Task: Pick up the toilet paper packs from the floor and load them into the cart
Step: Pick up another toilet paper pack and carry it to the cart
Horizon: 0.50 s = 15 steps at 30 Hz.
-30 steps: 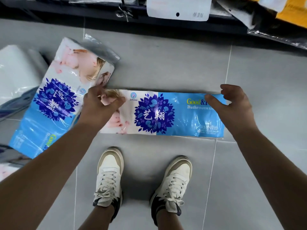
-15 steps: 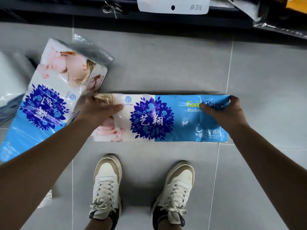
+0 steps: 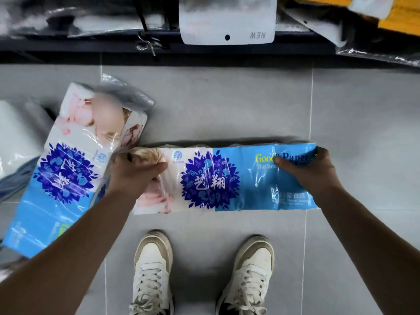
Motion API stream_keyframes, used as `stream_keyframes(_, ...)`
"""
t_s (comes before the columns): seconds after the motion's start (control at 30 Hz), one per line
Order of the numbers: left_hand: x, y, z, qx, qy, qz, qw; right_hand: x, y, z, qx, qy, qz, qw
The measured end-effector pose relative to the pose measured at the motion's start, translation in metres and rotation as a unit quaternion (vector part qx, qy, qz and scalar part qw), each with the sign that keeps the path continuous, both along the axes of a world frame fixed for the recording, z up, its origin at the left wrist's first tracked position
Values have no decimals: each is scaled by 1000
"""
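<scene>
Grey floor tiles (image 3: 227, 105) are seen from the head view, bounded at the top by a dark shelf edge (image 3: 68, 48) with a hanging white tag (image 3: 227, 19). One long pack (image 3: 218, 178) lies crosswise on the floor ahead of two white shoes (image 3: 154, 269). The left hand (image 3: 134, 173) is clamped on its left end, the right hand (image 3: 304, 171) on its right end. A second earlier the right hand was only arriving at that end; both grips are now closed, so lifting is judged imminent. A second pack (image 3: 63, 173) lies just left, touching the first. No cart is visible.
</scene>
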<state>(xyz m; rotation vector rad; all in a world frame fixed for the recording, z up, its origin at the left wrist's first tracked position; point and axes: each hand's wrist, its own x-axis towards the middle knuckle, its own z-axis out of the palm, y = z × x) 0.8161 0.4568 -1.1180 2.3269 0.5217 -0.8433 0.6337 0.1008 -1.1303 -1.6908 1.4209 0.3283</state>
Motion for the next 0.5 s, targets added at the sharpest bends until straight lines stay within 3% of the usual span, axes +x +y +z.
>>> stream_keyframes(0.3, 15, -12, 9, 7, -72, -12, 997, -1, -9, 18, -42, -88, -38, 995)
stream_keyframes(0.5, 18, -20, 21, -38, -109, 5, 993, 7, -15, 34, -64, -137, -45, 987)
